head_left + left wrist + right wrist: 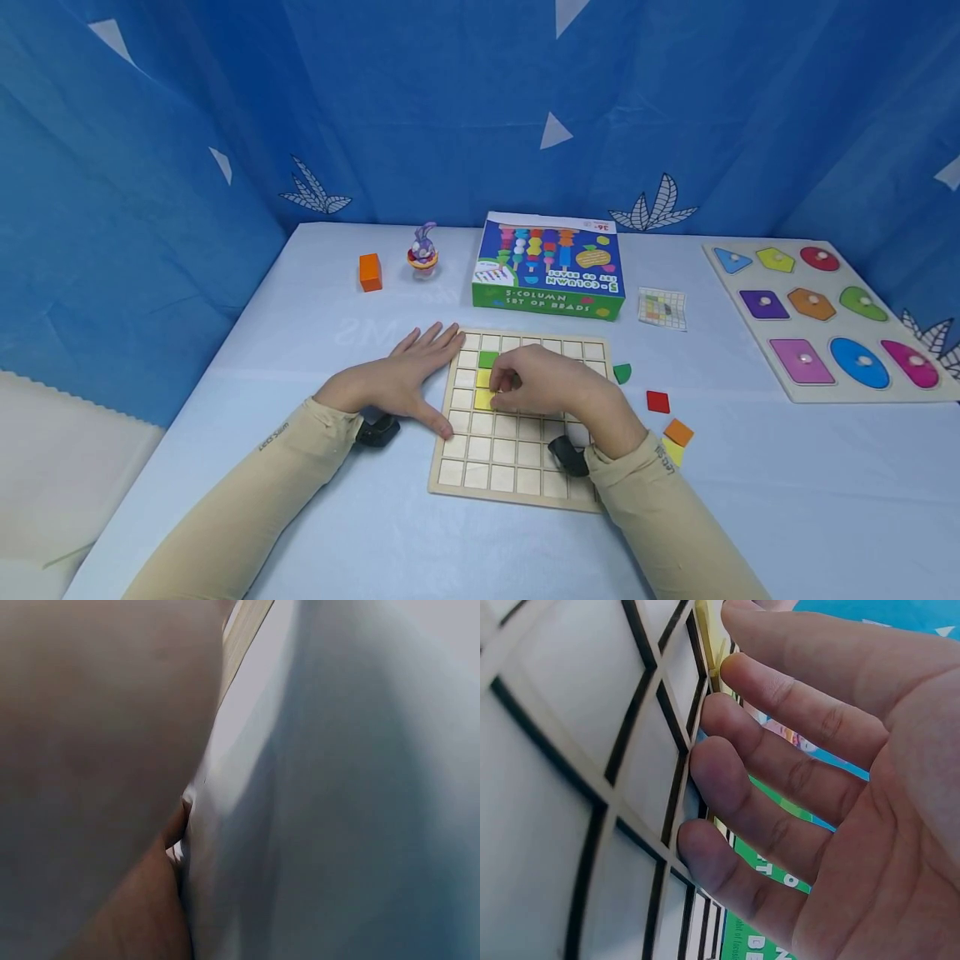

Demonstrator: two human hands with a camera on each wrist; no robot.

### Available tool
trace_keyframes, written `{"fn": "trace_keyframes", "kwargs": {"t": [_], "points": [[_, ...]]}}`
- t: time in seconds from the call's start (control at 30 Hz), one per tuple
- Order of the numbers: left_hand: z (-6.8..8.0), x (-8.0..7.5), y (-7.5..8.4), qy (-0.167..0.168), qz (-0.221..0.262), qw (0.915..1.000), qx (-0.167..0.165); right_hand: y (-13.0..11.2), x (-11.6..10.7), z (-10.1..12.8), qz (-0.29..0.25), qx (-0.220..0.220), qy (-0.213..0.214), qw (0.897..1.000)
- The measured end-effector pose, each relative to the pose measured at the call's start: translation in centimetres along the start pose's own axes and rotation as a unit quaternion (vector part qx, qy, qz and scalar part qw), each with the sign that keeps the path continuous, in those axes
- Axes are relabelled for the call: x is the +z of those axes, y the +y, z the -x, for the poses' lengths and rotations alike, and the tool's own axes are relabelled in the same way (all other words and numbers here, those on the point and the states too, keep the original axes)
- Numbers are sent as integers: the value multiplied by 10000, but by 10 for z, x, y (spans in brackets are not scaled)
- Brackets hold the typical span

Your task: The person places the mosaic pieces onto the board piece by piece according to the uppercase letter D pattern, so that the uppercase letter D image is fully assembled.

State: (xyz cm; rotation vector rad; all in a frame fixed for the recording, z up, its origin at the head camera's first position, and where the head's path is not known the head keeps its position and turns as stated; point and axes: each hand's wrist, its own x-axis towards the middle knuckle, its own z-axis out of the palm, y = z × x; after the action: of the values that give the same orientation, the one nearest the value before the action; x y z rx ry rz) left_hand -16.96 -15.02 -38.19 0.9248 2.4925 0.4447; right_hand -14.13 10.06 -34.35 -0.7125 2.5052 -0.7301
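Note:
A wooden grid board (517, 501) lies on the table, with a green tile (487, 359) and yellow tiles (483, 378) in one column of its cells. My right hand (551, 382) reaches over the board from the right, fingers bent, thumb and index finger pinching a yellow tile (707, 630) low at the grid. The other fingertips come close to the board in the right wrist view. My left hand (405, 379) is spread flat, its thumb and fingertips at the board's left edge. In the left wrist view it mostly appears as a blur of skin.
Right of the board lie a green piece (622, 372), a red tile (657, 402), an orange tile (678, 432) and a yellow tile (672, 452). Behind stand an orange block (371, 272), a bunny figure (423, 250) and a bead-set box (547, 267). A pattern card (662, 308) and shape puzzle (810, 333) lie right.

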Motion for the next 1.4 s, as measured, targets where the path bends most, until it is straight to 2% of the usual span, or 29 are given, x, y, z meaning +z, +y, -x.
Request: {"fn": "trace_keyframes", "kwargs": {"t": [1.0,1.3,1.4], "points": [[-1,0,-1,-26,47,10000,-78,1,0,0,-58,50,-79,9999],[-1,1,-1,-26,50,10000,-82,6,-9,4,-244,-114,-55,9996],[-1,1,-2,-6,47,10000,-77,9,-15,9,-288,-27,9,9996]]}}
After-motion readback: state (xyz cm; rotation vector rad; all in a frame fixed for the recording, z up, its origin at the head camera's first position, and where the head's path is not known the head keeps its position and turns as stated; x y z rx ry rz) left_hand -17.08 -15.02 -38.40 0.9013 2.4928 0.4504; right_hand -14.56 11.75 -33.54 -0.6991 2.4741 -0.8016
